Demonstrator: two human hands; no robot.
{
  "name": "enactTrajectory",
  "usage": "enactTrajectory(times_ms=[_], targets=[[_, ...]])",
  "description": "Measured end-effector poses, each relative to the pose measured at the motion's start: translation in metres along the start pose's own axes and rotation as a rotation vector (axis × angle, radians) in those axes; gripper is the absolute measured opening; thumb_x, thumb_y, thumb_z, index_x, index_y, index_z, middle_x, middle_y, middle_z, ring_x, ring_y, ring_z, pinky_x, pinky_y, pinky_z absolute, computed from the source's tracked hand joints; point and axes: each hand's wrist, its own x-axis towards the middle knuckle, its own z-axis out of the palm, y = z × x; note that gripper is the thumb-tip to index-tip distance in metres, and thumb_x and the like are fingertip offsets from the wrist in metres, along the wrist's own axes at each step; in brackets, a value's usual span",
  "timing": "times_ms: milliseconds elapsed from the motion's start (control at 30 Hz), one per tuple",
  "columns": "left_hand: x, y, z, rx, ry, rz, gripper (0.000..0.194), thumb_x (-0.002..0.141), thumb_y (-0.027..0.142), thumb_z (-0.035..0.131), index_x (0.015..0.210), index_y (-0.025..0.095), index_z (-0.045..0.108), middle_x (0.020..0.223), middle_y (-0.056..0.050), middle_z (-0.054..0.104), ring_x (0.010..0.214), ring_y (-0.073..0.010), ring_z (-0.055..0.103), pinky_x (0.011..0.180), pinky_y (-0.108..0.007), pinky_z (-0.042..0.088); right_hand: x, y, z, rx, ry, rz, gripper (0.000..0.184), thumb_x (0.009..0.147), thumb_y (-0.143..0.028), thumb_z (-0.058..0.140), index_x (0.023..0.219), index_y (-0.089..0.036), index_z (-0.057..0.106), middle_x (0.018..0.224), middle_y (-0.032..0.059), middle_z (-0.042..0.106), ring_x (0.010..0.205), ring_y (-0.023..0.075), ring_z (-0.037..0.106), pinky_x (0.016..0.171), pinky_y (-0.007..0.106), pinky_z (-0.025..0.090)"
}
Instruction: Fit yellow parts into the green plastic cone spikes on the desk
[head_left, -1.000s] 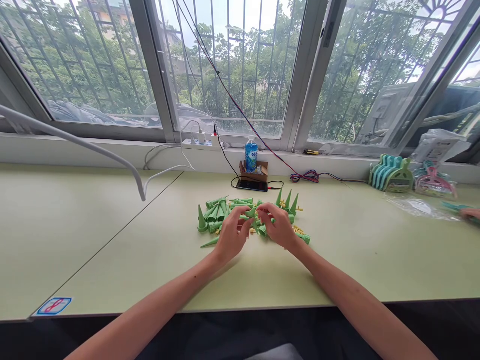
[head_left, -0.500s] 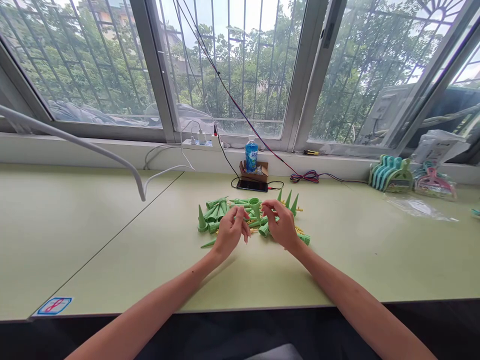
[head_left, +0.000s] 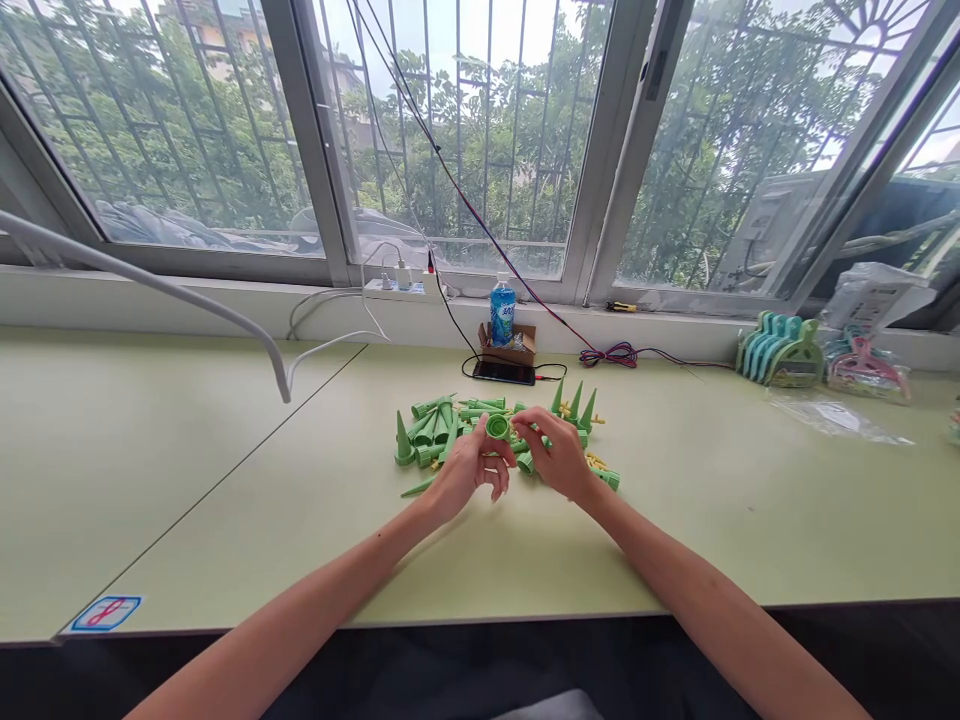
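My left hand [head_left: 466, 465] is closed around a green plastic plant-watering spike [head_left: 497, 428], its round open end facing up towards me. The spike's lower part is hidden by the fingers. Close by on the right, my right hand [head_left: 555, 452] has thumb and finger pinched together at the rim of that opening; whatever is between them is too small to make out. Behind and around both hands lies a pile of similar green spikes [head_left: 426, 430]. A few spikes [head_left: 575, 402] stand point up at its right, with small yellow pieces [head_left: 597, 462] among them.
Past the pile lie a phone [head_left: 504, 372] with a cable and a small cardboard box [head_left: 517, 350] below a blue bottle [head_left: 502, 312]. Coiled wire [head_left: 611, 354] and packs of plastic hangers [head_left: 780, 350] sit along the window wall. A white cable arm [head_left: 225, 318] hangs at left.
The green spike has come down and left into my left hand's grip, its opening now tilted towards me. My right hand's fingertips have shifted slightly left and down towards its rim.
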Motion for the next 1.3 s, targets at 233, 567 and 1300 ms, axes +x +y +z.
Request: enactTrajectory(times_ms=[233, 567, 1300], targets=[[-0.004, 0.004, 0.002, 0.094, 0.017, 0.060, 0.055, 0.088, 0.066, 0.046, 0.081, 0.013, 0.056, 0.075, -0.007, 0.062, 0.047, -0.0114, 0.055, 0.037, -0.024, 0.043, 0.001, 0.002, -0.001, 0.005, -0.009, 0.020, 0.018, 0.097, -0.021, 0.044, 0.094, -0.021, 0.061, 0.083, 0.0038, 0.064, 0.073, 0.0151, 0.058, 0.067, 0.026, 0.048], [-0.005, 0.000, 0.000, 0.277, 0.030, 0.152, 0.041, 0.091, 0.058, 0.049, 0.085, 0.017, 0.048, 0.051, 0.003, 0.052, 0.042, -0.0115, 0.053, 0.036, -0.021, 0.042, 0.000, 0.005, -0.001, 0.010, -0.009, 0.068, 0.016, 0.097, -0.025, 0.046, 0.093, -0.021, 0.061, 0.079, 0.0027, 0.062, 0.066, 0.0141, 0.056, 0.064, 0.026, 0.049], [-0.004, -0.006, 0.002, 0.467, 0.136, 0.332, 0.028, 0.090, 0.040, 0.056, 0.109, 0.019, 0.054, 0.075, 0.001, 0.054, 0.047, -0.0073, 0.053, 0.037, -0.018, 0.041, -0.003, 0.010, -0.001, -0.046, -0.026, 0.087, 0.017, 0.096, -0.026, 0.048, 0.090, -0.021, 0.062, 0.081, 0.0035, 0.068, 0.070, 0.0154, 0.060, 0.064, 0.026, 0.049]])
